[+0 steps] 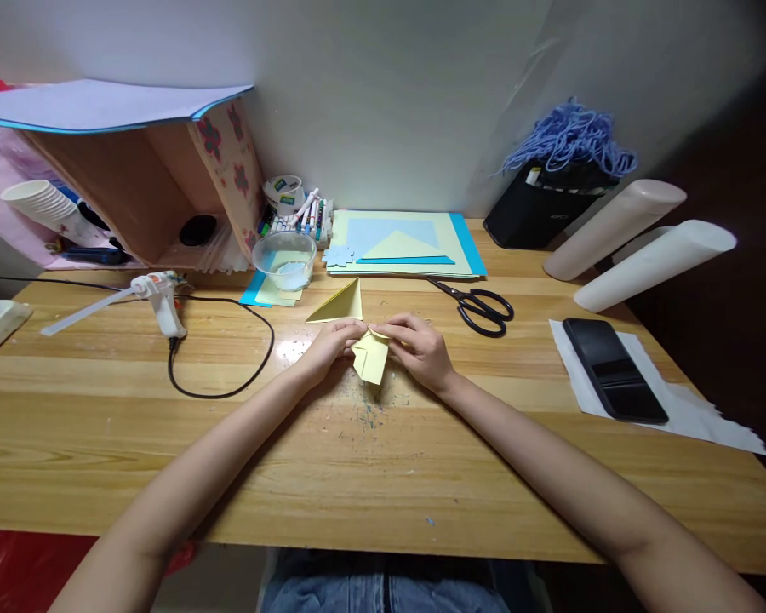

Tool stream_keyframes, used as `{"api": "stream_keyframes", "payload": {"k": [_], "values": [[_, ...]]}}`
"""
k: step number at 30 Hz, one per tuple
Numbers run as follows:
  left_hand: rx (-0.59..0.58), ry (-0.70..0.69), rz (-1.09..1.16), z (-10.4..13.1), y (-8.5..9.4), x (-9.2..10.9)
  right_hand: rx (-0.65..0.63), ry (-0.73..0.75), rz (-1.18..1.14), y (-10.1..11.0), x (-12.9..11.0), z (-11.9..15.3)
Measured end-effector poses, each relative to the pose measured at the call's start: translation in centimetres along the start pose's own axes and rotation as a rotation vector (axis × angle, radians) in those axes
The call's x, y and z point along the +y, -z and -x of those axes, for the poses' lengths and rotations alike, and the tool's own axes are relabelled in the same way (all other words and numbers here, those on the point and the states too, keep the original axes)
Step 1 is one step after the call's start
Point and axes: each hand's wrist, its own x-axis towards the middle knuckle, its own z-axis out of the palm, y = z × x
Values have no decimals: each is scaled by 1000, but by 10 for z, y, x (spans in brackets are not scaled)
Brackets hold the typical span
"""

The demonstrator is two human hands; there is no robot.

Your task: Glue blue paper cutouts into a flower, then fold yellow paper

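**One paper triangle standing folded, another piece taking shape**

You are holding a folded yellow paper (373, 362) over the middle of the bench (281, 477), between its near and far edges. Your left hand (335, 343) is pinching the paper's upper left, its grip closing down to paper thickness; your right hand (423, 345) is pinching the upper right just as narrowly. Creases and flaps are showing, so this folding is looking partly done; how many folds are remaining, you cannot tell. Behind it, toward the far edge, a paper triangle (340, 308) is standing open, seemingly already shaped. Scissors (485, 308) are lying right of it, and a glue gun (164, 308) is resting toward the left edge, both untouched.
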Motion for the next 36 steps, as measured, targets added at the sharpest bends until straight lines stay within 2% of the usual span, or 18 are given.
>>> {"api": "stream_keyframes", "payload": {"k": [12,17,23,25,31,36], "values": [[63,-10,-80,-6,4,-7,-83,29,195,-2,-1,3],[108,-38,-113,-6,3,-7,-48,4,118,-2,-2,1],[0,2,-59,-1,-1,1,46,-65,75,0,-2,-1],[-1,12,-76,0,-2,1,60,-67,67,0,-2,-1],[73,4,-154,-3,-4,-3,59,-109,3,-1,-2,-1],[64,14,-142,-3,-3,-2,25,-90,-45,-1,1,-1]]}}
